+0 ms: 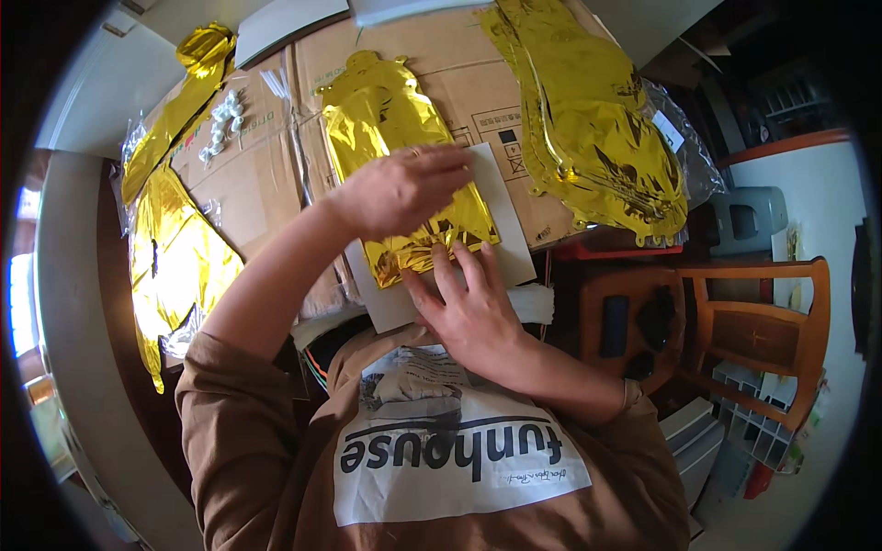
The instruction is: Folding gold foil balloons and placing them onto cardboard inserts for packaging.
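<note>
A flat gold foil balloon (367,110) lies lengthwise in front of me, its near part on a pale grey card sheet (503,197). My left hand (404,190) reaches across the middle of the foil, fingers stretched out to the right and side by side. Whether its palm touches the foil is hidden. At the balloon's near edge, my right hand (467,308) lies with fingers spread, the tips resting on the crinkled foil and the palm over the card. Neither hand visibly grips anything.
Under everything lies opened cardboard (262,197). More gold foil balloons lie at the left (179,248) and in a stack at the right (597,129). White ribbon-like bits (223,122) sit at the upper left. A wooden chair (749,335) holding dark items stands to the right.
</note>
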Tool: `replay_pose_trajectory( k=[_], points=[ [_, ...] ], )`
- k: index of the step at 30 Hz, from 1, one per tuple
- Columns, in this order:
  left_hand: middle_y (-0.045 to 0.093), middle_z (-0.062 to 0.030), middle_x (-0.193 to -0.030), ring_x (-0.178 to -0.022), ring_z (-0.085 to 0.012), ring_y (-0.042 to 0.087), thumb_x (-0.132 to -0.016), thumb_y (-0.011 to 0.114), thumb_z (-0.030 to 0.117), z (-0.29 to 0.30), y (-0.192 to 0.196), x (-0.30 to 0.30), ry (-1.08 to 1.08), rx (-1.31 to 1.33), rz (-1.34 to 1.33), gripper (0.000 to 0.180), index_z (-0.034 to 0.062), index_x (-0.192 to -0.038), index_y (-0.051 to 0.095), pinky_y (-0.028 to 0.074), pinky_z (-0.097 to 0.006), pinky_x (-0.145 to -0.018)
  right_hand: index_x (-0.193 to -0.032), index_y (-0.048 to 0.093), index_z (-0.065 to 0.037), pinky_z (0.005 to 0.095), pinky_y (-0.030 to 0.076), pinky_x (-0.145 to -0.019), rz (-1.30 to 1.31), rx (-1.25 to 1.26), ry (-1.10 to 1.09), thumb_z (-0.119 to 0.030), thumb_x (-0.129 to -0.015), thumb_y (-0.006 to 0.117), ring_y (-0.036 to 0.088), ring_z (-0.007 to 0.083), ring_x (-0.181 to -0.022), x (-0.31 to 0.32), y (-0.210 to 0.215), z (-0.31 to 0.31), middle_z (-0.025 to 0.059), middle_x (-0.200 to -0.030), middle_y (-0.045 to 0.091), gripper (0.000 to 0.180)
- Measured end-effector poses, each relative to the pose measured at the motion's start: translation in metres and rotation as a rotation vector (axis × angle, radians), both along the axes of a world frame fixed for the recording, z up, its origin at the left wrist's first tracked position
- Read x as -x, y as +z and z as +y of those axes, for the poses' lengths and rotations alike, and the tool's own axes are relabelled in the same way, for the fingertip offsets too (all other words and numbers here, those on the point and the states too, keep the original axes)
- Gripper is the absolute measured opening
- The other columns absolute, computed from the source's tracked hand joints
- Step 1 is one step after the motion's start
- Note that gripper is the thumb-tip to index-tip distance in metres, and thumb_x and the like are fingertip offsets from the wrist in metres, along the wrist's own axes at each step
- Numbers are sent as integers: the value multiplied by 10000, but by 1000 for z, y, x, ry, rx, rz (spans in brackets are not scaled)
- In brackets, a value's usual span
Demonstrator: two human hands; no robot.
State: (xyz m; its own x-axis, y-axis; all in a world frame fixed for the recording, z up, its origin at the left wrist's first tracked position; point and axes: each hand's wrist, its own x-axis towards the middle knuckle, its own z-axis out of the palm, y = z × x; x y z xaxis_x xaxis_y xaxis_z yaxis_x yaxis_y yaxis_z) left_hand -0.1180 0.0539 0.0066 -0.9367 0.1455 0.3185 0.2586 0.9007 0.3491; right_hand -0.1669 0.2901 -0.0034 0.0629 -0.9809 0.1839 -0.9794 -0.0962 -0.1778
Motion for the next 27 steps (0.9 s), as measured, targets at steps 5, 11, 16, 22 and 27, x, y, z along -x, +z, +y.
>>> replay_pose_trajectory(
  k=[5,11,16,22,27],
  points=[
    [518,-229,-1494,-1338,-394,559,-908,688,116,-30,1,13,78,76,-13,363,25,-1259,699,495,-477,-1099,-1404,580,-98,695,361,-1073,-38,21,-10,-284,-921,682,448,458,-1266,2,-1,-1,270,-1378,483,527],
    [421,-190,-1581,-1476,-381,385,-957,670,258,-59,-3,14,522,372,172,576,129,-1493,503,277,-506,-1244,-1393,592,-105,669,383,-1046,-35,31,1,-288,-913,692,460,443,-1251,4,1,-2,259,-1369,490,523],
    [517,-211,-1476,-1345,-418,503,-864,745,121,11,13,-56,610,112,238,465,77,-1315,645,401,-529,-1127,-1400,591,-114,636,393,-1049,-98,40,-17,-305,-877,743,473,417,-1240,4,4,-1,231,-1371,501,577],
    [655,-199,-1177,-1078,-352,667,-821,736,-34,100,-2,-139,860,-198,168,352,13,-1167,694,538,-407,-927,-1445,571,-143,513,420,-1027,-192,153,-9,-269,-798,829,520,333,-1161,27,14,5,164,-1411,531,708],
    [678,-128,-972,-841,-193,648,-955,670,54,154,-4,-175,1027,-852,39,89,-22,-1003,675,527,-319,-755,-1450,562,-154,594,301,-1175,-131,47,74,-387,-749,858,447,368,-1364,52,24,6,149,-1514,484,796]
  ],
)
